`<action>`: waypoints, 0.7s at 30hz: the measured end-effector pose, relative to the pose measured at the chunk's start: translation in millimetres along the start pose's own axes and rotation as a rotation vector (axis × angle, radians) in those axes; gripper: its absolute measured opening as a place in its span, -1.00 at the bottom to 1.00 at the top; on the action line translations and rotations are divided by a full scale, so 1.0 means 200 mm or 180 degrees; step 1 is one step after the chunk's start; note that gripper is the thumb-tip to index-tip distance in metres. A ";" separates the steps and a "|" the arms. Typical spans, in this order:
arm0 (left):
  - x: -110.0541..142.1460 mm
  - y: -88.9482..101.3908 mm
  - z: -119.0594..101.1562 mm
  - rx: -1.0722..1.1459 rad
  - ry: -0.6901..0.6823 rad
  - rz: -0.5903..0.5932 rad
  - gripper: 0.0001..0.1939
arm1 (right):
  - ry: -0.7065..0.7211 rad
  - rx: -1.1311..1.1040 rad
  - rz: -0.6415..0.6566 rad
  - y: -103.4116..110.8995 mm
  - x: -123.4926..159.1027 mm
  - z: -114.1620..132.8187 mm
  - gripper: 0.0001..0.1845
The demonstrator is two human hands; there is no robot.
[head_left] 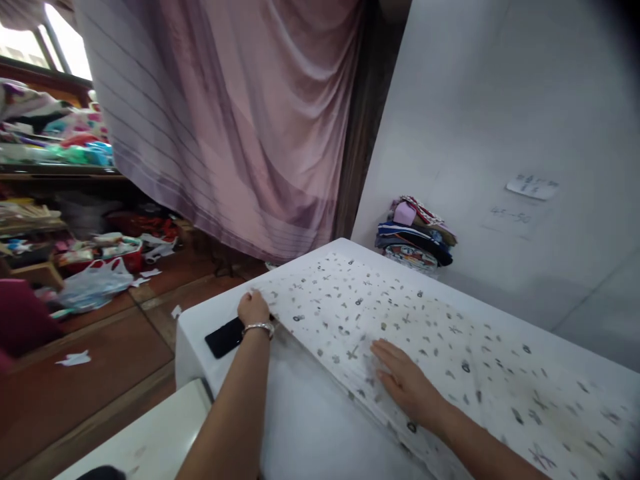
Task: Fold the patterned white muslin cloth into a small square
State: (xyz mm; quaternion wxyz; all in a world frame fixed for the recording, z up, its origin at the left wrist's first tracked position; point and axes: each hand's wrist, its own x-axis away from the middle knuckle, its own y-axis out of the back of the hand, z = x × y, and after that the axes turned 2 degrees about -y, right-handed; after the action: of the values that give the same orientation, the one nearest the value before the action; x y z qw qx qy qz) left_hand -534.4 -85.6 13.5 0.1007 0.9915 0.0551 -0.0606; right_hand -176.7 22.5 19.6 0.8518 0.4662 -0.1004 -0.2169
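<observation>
A white cloth with a small dark print (345, 300) lies spread across a white-covered table (320, 407). At the cloth's far left corner, my left hand (253, 308) is closed on its edge, with a bracelet at the wrist. Just beside that wrist a black phone (225, 337) lies on the table, partly hidden by the arm. My right hand (403, 380) rests flat on the cloth near its front edge, fingers stretched out and holding nothing. Some faint creases show in the cloth.
A pile of folded clothes (415, 233) stands behind the table by the white wall (500, 120). A pink curtain (260, 133) hangs at the back. Left are a white stool-like surface (155, 427), a plastic bag (97, 283) and paper scraps (75, 359) on the floor.
</observation>
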 end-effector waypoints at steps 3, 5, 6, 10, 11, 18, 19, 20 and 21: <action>-0.02 0.03 0.00 -0.0280 0.0100 -0.0095 -0.76 | 0.0004 0.0397 0.0303 0.00 0.14 -0.10 -0.44; 0.01 0.06 0.00 -0.0394 0.0049 -0.0131 -0.77 | 0.0032 0.0571 0.0206 -0.04 0.18 -0.13 -0.45; 0.03 0.08 0.01 -0.0435 -0.0010 -0.0153 -0.79 | 0.0051 0.0620 0.0091 -0.06 0.18 -0.12 -0.45; 0.11 0.11 0.00 -0.0543 -0.0321 -0.0157 -0.85 | 0.0331 0.0544 0.0200 -0.11 0.17 -0.08 -0.46; 0.12 0.12 -0.01 -0.0565 -0.0384 -0.0141 -0.86 | 0.0388 0.0502 0.0316 -0.11 0.17 -0.06 -0.47; 0.13 0.12 -0.02 -0.0646 -0.0596 -0.0101 -0.75 | 0.0611 0.0524 0.0513 -0.14 0.14 -0.06 -0.42; 0.13 0.12 -0.02 -0.0647 -0.0602 -0.0107 -0.73 | 0.0637 0.0514 0.0594 -0.14 0.13 -0.05 -0.42; 0.13 0.12 -0.02 -0.0640 -0.0603 -0.0121 -0.72 | 0.0650 0.0502 0.0616 -0.15 0.12 -0.05 -0.42; 0.13 0.12 -0.02 -0.0621 -0.0602 -0.0140 -0.71 | 0.0653 0.0492 0.0575 -0.15 0.11 -0.05 -0.42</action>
State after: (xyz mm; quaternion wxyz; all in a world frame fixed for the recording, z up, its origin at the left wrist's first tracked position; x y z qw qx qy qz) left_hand -505.8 -105.8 18.9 0.2000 0.9654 0.0728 -0.1504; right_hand -161.9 5.1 -11.2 0.8352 0.5391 -0.0709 -0.0823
